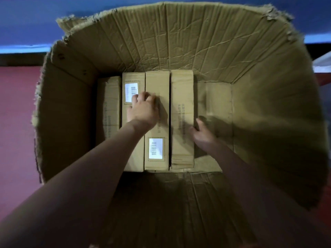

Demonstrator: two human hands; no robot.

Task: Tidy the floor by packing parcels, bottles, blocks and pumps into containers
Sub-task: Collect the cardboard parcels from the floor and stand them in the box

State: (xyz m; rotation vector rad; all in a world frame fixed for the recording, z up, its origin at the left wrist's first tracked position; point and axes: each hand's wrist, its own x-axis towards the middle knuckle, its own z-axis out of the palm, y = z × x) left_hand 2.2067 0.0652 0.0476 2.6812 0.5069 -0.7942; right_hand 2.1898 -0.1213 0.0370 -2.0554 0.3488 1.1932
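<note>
Fingers (143, 96) of the left hand (143, 110) lie spread and lightly bent, pressing down across the seam between the second parcel (135, 161) and the third parcel (157, 83) near the frame's centre, gripping nothing. Right of centre, the right hand (202, 132) is motion-blurred against the right edge of the fourth parcel (182, 97); whether it grips cannot be told. A first parcel (109, 108) stands at the left end of the row, partly in shadow. All four stand side by side inside a large torn cardboard carton (197, 42), with bare carton bottom (218, 97) to their right. Red floor (16, 104) shows at the left edge.
</note>
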